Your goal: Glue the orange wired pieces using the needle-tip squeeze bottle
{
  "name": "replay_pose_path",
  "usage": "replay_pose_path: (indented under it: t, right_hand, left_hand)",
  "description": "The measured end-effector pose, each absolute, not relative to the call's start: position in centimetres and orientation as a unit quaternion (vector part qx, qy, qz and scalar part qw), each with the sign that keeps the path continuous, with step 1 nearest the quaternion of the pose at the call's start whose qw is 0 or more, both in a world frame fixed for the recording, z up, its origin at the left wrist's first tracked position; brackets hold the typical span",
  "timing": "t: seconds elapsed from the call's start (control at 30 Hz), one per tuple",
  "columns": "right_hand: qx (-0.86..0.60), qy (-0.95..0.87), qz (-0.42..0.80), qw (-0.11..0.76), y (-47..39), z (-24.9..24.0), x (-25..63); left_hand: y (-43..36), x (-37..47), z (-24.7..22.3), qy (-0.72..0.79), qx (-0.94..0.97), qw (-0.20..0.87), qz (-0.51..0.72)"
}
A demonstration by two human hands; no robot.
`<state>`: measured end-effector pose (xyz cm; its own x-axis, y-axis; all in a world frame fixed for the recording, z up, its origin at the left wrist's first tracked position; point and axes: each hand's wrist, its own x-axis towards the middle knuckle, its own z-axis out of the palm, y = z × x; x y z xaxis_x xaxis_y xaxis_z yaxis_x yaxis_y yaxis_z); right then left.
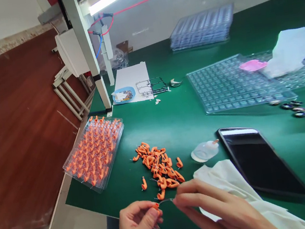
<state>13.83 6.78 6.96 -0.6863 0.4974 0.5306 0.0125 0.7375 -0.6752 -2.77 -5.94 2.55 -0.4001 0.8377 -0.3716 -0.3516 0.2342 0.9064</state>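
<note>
Item: one thin wire pin, lying roughly level, its long axis running left to right between our two hands; our left hand pinches the orange-capped end between thumb and forefinger, while our right hand pinches the bare end, fingertips closed on it. Just beyond the grip, on the green table: a loose heap of orange pieces; farther left, a clear tray of orange pieces; right of the hands, a white cloth and dark phone.

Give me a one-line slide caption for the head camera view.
Left hand and right hand hold a thin wire near loose orange pieces on a green table.
</note>
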Motion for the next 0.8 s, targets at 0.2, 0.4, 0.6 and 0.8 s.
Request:
replay_pose_path:
  t: [0.2, 0.4, 0.6, 0.8]
  right_hand:
    - [-0.145, -0.856, 0.329, 0.372, 6.7, 7.1, 13.6]
    - [-0.136, -0.851, 0.341, 0.376, 6.6, 7.0, 13.5]
    - [-0.140, -0.851, 0.358, 0.357, 6.4, 6.7, 13.3]
    - [-0.164, -0.842, 0.384, 0.343, 6.2, 6.2, 13.4]
  left_hand:
    - [-5.6, -2.8, 3.4, 0.593, 0.160, 0.538, 0.577]
    - [-5.4, -2.8, 3.6, 0.582, 0.154, 0.553, 0.576]
    - [-5.4, -2.7, 3.8, 0.581, 0.161, 0.559, 0.569]
    - [-5.7, -2.8, 3.6, 0.574, 0.163, 0.568, 0.567]
